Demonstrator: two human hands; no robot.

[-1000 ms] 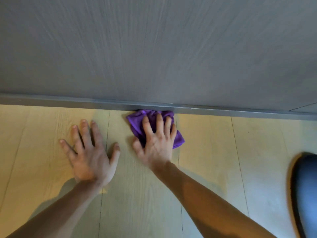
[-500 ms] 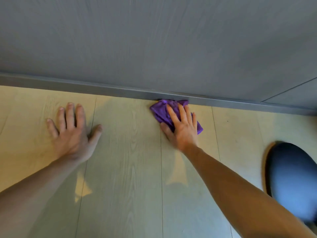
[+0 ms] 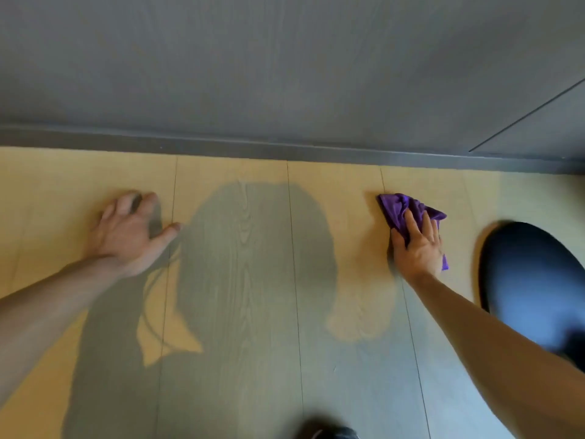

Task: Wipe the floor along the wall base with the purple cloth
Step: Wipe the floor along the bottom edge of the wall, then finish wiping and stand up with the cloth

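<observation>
A crumpled purple cloth [image 3: 403,209] lies on the pale wood-plank floor [image 3: 247,280], a short way in front of the grey skirting strip [image 3: 285,150] at the wall base. My right hand [image 3: 418,248] presses flat on the cloth's near half, fingers spread over it; the cloth's far end sticks out beyond the fingertips. Far to the left, my left hand [image 3: 133,232] rests on the bare floor with fingers curled, holding nothing.
A grey wood-grain wall [image 3: 285,64] fills the top, with a panel seam at upper right. A dark blue rounded object [image 3: 535,286] sits on the floor just right of my right arm. A dark shape [image 3: 332,432] shows at the bottom edge. My shadow covers the middle floor.
My right hand has slid the purple cloth to the right and slightly back from the skirting. The hands are now much farther apart, and the left hand's fingers have curled.
</observation>
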